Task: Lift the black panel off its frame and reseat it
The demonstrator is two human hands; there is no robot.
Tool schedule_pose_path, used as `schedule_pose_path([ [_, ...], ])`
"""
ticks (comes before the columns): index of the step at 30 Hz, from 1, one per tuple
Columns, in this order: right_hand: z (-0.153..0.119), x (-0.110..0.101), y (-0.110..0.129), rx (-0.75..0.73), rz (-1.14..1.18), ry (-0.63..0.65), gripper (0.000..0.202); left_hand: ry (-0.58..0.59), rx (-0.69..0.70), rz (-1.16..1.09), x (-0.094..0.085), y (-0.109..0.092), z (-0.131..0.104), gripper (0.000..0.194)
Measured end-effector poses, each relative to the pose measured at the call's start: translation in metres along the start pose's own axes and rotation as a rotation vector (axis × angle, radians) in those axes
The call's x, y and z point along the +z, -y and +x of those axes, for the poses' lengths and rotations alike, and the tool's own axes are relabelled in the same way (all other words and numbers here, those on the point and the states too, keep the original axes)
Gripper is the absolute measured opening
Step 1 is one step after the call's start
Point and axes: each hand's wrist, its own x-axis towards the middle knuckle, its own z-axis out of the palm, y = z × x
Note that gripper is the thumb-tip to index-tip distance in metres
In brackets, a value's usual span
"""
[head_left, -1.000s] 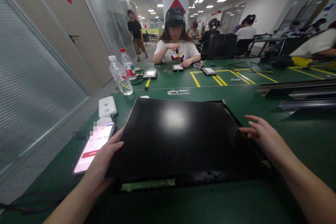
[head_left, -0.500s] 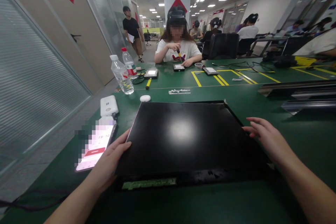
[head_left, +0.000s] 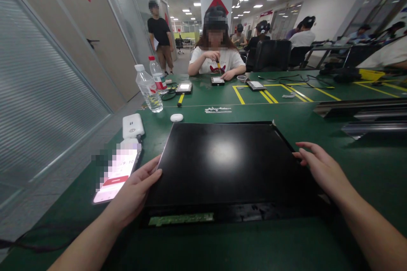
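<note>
A large flat black panel [head_left: 222, 169] lies on the green table in front of me, with a bright round reflection on its surface. Along its near edge shows a green circuit strip [head_left: 181, 219]. My left hand [head_left: 136, 190] grips the panel's left edge, thumb on top and fingers at the side. At the right edge is my right hand [head_left: 318, 165], its fingers apart and their tips by the rim, holding nothing. Dark frame parts show past the panel at its right side and far corner.
Left of the panel lie a lit phone [head_left: 117, 173] and a white power bank [head_left: 132, 125]. Two bottles [head_left: 149, 89] stand beyond them, near a white case [head_left: 177, 117]. Metal strips [head_left: 375, 129] lie at the right. A person [head_left: 216, 55] works opposite with a screwdriver.
The panel has shifted slightly right, with my left hand on it. My right hand has moved slightly left, nearer the panel's edge. The standing person in the background has turned.
</note>
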Motion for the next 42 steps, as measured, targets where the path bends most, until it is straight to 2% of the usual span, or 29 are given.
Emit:
schedule_pose_path([
  [5,0.001,0.001,-0.005,-0.031,-0.048,0.007,0.061,0.003,0.009,0.015,-0.001,0.002,0.0,0.095],
  [17,0.009,0.001,-0.014,-0.062,-0.073,0.022,0.057,-0.033,0.02,0.062,-0.006,0.004,0.003,0.082],
  [21,0.012,0.004,-0.006,-0.092,-0.157,0.026,0.048,-0.007,0.052,0.06,-0.009,0.006,0.005,0.08],
  [26,0.027,0.007,0.008,-0.229,-0.362,0.023,0.032,-0.003,0.045,0.053,-0.007,0.005,0.004,0.086],
  [29,0.038,0.006,0.009,-0.26,-0.42,0.041,0.029,0.008,0.066,0.053,-0.007,0.007,0.006,0.078],
  [34,0.04,0.002,-0.008,-0.268,-0.297,0.013,0.033,-0.039,0.073,0.055,-0.004,0.006,0.005,0.069],
  [37,0.035,-0.002,-0.016,-0.226,-0.198,0.045,0.04,-0.068,0.045,0.053,0.003,0.001,-0.001,0.064],
  [40,0.033,-0.005,-0.018,-0.178,-0.148,0.077,0.042,-0.085,0.032,0.039,0.009,-0.004,-0.006,0.063],
  [42,0.032,-0.004,-0.016,-0.201,-0.155,0.07,0.04,-0.091,0.022,0.03,0.011,-0.005,-0.008,0.066],
])
